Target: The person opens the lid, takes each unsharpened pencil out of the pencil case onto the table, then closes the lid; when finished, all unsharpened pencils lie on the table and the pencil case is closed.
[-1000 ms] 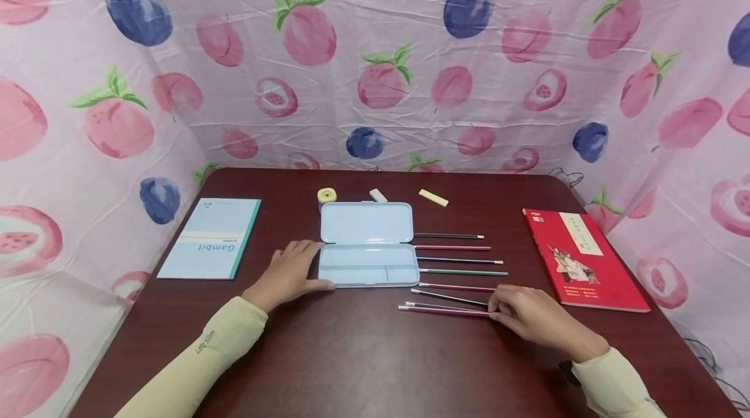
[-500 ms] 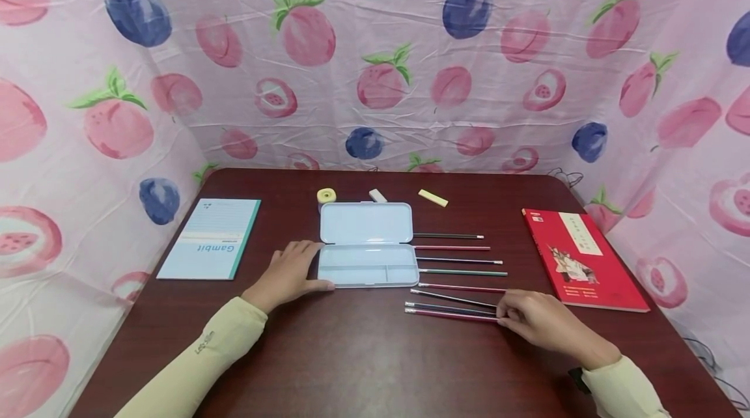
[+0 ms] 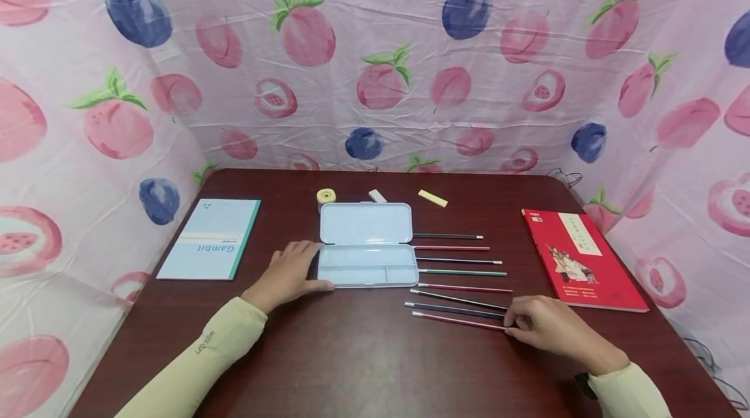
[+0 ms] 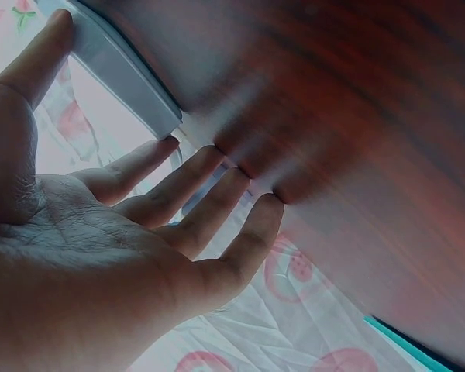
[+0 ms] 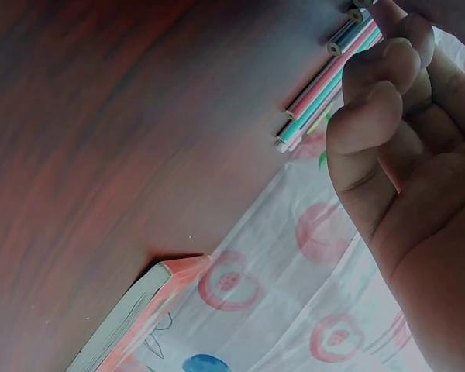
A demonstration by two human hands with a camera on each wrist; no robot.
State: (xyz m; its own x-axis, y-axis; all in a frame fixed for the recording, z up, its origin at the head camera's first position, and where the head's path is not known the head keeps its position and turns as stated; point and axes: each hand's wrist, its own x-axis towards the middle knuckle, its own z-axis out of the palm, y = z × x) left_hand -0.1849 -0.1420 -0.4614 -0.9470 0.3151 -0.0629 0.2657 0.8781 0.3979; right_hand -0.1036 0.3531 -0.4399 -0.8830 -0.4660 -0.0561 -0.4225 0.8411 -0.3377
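Observation:
In the head view an open light-blue pencil case (image 3: pixel 369 277) lies mid-table, lid folded back. My left hand (image 3: pixel 287 277) rests at its left end, thumb on the near corner; the left wrist view shows the fingers (image 4: pixel 248 225) spread, tips down at the tabletop. With thumb and fingertips my right hand (image 3: pixel 545 327) pinches the right end of a red pencil (image 3: pixel 457 321), the nearest of the row. A dark blue pencil (image 3: pixel 451 309) and a black pencil (image 3: pixel 457 299) lie just beyond it, their right ends beside my fingers. The right wrist view hides the pinched end.
More pencils, including a green pencil (image 3: pixel 465 273), lie right of the case. Behind it are a yellow tape roll (image 3: pixel 326 196), a white eraser (image 3: pixel 377 195) and a yellow strip (image 3: pixel 433 198). A notebook (image 3: pixel 205 242) lies left, a red book (image 3: pixel 586 262) right.
My right hand has moved right and a little nearer, sliding the red pencil along. A gap now shows between it and the dark blue pencil. My left hand and the case have stayed put.

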